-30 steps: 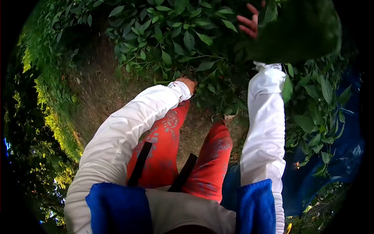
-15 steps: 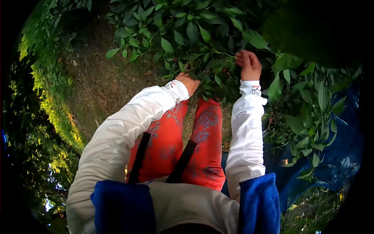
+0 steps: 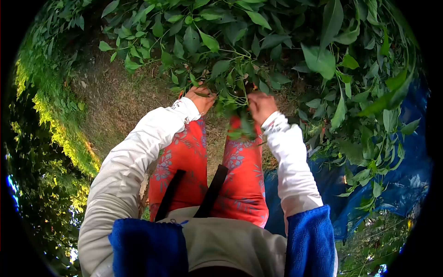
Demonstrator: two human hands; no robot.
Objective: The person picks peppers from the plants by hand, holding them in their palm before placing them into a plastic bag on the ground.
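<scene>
Both hands work at the lower fringe of a leafy shrub (image 3: 258, 41), directly above the person's knees.

1. The left hand (image 3: 199, 98) is closed around a thin twig and leaves at the edge of the foliage. The fingers curl inward. This grip appears to steady the branch so that it does not swing.
2. The right hand (image 3: 260, 105) is closed in a loose fist on a bunch of leaves (image 3: 235, 99) just beside the left hand. The leaves hide the fingertips, so what the fist holds besides leaves cannot be told.
3. The 2 hands sit near each other with the leaf bunch between them. The placement suggests that one hand holds while the other works the stems.
4. Both arms wear white sleeves (image 3: 138, 152) that cover the wrists, probably as protection against the branches.
5. The red patterned trousers (image 3: 240, 166) stand on bare, dry ground (image 3: 115, 101) below the shrub.
6. A blue sheet (image 3: 401, 184) lies on the ground to the right, partly under the hanging branches, where falling material would land on it.
7. Sunlit grass (image 3: 55, 124) borders the bare ground on the left.
</scene>
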